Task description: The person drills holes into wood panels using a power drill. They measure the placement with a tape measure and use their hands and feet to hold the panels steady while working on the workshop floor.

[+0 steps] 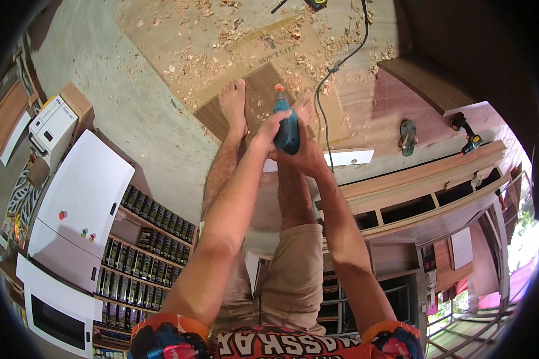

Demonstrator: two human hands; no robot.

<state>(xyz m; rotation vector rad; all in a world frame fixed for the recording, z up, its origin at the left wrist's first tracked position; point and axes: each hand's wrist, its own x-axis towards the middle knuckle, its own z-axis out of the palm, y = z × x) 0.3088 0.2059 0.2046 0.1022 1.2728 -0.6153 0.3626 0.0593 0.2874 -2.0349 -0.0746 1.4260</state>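
Both my hands close around a teal power drill (pixel 287 133) over the floor, its front end pointing away from me. My left hand (pixel 268 135) wraps its left side, the thumb over the top. My right hand (pixel 308 157) grips it from the right and behind; some of its fingers are hidden. A small orange piece (pixel 279 88) sits at the drill's tip, too small to make out. Beneath is a brown wood-grain board (pixel 212 115), and my bare feet rest on it. A white strip with a hole (pixel 348 158) lies partly under my right hand.
Wood shavings (pixel 221 42) litter the cardboard beyond. A black cord (pixel 319 99) runs along the floor to my right. Further right lie a sandal (pixel 408 137), a cordless drill (pixel 470 140) and a long wooden frame (pixel 401 210). A white cabinet (pixel 81 191) and stocked shelves (pixel 153 218) stand left.
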